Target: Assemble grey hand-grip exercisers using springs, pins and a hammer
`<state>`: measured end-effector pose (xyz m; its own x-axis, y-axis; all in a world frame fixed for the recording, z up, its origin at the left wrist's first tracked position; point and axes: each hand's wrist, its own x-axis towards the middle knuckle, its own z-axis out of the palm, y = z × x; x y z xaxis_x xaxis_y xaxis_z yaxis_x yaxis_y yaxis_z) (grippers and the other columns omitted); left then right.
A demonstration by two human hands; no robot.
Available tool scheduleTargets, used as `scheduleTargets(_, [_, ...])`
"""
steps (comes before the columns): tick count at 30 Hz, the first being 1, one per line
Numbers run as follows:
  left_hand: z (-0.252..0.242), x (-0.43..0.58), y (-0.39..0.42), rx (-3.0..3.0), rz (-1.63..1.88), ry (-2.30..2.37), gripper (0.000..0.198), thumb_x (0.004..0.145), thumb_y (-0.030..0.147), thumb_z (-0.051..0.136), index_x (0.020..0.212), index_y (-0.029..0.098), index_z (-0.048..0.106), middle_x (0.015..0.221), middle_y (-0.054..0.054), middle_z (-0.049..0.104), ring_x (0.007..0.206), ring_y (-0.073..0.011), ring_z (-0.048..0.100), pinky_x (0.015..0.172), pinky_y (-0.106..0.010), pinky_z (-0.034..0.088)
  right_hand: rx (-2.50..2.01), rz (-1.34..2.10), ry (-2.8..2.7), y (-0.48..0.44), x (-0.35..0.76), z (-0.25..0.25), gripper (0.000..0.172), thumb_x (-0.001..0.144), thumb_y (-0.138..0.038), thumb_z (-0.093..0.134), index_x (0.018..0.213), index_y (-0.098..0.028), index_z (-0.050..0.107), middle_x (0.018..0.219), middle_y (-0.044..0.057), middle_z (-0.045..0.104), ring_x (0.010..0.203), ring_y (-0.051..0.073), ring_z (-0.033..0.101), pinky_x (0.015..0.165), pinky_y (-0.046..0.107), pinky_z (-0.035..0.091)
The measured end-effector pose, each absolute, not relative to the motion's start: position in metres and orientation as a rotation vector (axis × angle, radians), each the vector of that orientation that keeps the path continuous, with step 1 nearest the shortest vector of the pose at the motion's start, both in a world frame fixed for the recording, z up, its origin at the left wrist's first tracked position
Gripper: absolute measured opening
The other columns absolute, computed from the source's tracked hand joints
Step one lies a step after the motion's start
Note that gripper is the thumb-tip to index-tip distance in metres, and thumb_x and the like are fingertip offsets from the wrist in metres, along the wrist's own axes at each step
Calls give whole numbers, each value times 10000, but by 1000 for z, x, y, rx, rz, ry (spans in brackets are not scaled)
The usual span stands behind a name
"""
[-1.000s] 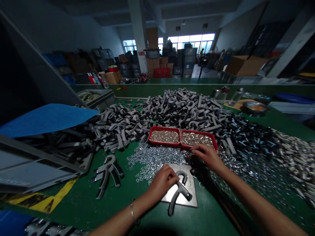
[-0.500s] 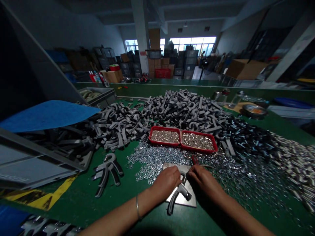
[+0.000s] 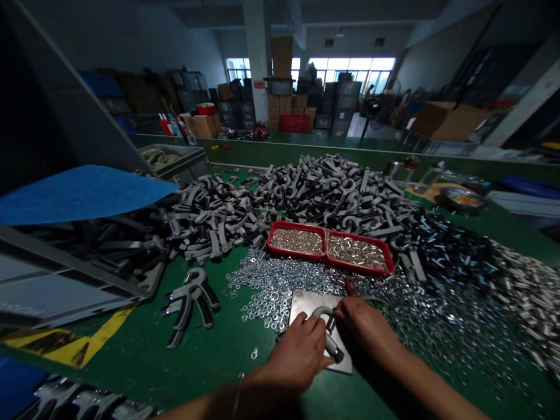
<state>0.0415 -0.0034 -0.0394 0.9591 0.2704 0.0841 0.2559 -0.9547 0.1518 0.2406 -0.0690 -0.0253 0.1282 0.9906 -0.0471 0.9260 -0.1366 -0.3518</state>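
On a metal plate [image 3: 301, 300] lies a plier-like hand tool [image 3: 322, 312] with a curved grey jaw and a dark-tipped barrel end. My left hand [image 3: 300, 353] is closed over its handle, which is mostly hidden, the thumb by the barrel end. My right hand [image 3: 365, 324] is at the right of the jaw, fingertips pinched together by a small metal pin; whatever they hold is hidden. Just beyond that hand a red-handled item [image 3: 351, 287] lies among the washers. Loose washers [image 3: 273, 291] spread behind and beside the plate.
Two red trays [image 3: 326, 256] of small metal pins stand behind the washers. Beyond is a heap of grey tool parts [image 3: 328, 186]. Assembled tools [image 3: 190, 303] lie at left, beside a grey crate [image 3: 87, 286]. Black parts [image 3: 455, 251] and metal cylinders [image 3: 525, 286] are piled at right.
My left hand has moved from the jaw down onto the handle, covering it. My right hand stays by the jaw. A single washer now shows left of my left hand.
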Motion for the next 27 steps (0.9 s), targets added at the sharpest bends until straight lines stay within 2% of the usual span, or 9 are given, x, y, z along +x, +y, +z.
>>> scheduleTargets(3, [-35, 34, -18, 2899, 116, 568, 610, 942, 529, 507, 1388, 113, 505, 1401, -146, 544, 1264, -357, 448, 1084, -537, 323, -2159, 309, -1984, -68, 235, -30, 164, 941, -165, 474, 864, -181, 618, 868, 118, 693, 846, 265, 640, 763, 345, 442])
scheduleTargets(7, [-29, 32, -24, 2818, 20, 663, 568, 968, 388, 463, 1469, 123, 419, 1492, -136, 470, 1309, -359, 436, 1082, -546, 354, -2105, 237, -2088, -70, 232, -30, 187, 912, -91, 469, 866, -196, 617, 885, 102, 682, 863, 263, 629, 793, 359, 458])
scheduleTargets(9, [-32, 31, -26, 2811, 2, 681, 531, 979, 312, 427, 1475, 123, 414, 1509, -128, 454, 1335, -351, 426, 1097, -535, 356, -2092, 203, -2081, -78, 237, -26, 142, 938, -159, 480, 983, -202, 608, 964, 105, 678, 903, 261, 628, 804, 359, 475])
scheduleTargets(11, [-41, 30, -27, 2834, 39, 671, 499, 995, 252, 372, 1477, 131, 415, 1533, -112, 425, 1380, -333, 391, 1127, -511, 338, -2154, 94, -1993, -92, 247, -23, 180, 948, -267, 506, 1100, -198, 574, 1049, 131, 658, 964, 286, 616, 823, 390, 485])
scheduleTargets(12, [-46, 29, -28, 2856, 67, 664, 489, 999, 229, 351, 1474, 136, 421, 1540, -105, 414, 1398, -326, 373, 1140, -502, 328, -2224, 25, -1931, -102, 253, -23, 210, 933, -316, 531, 1100, -195, 571, 1053, 146, 650, 973, 311, 607, 823, 418, 486])
scheduleTargets(14, [-54, 29, -31, 2907, 98, 637, 481, 993, 199, 345, 1461, 135, 443, 1544, -106, 408, 1410, -333, 358, 1145, -507, 325, -2401, -30, -1809, -121, 265, -26, 176, 880, -373, 584, 948, -211, 595, 945, 152, 653, 914, 349, 606, 780, 458, 487])
scheduleTargets(17, [-57, 31, -32, 2969, 73, 623, 480, 963, 193, 399, 1421, 81, 488, 1514, -159, 437, 1378, -384, 390, 1109, -554, 360, -2506, 186, -1634, -144, 275, -32, 176, 862, -396, 557, 763, -251, 557, 806, 130, 650, 830, 344, 624, 714, 445, 495])
scheduleTargets(23, [-58, 37, -33, 3005, 130, 677, 433, 953, 205, 453, 1366, 120, 551, 1459, -148, 509, 1339, -353, 446, 1075, -536, 406, -2099, 625, -1443, -148, 254, -14, 286, 976, -466, 368, 1123, -272, 518, 1063, 100, 706, 903, 267, 681, 793, 364, 516])
scheduleTargets(27, [-61, 36, -36, 3034, 147, 667, 432, 945, 129, 424, 1358, 111, 550, 1463, -161, 498, 1353, -357, 432, 1079, -545, 397, -2160, 736, -1511, -138, 242, -8, 280, 981, -466, 361, 997, -266, 556, 994, 102, 733, 846, 285, 699, 740, 372, 499])
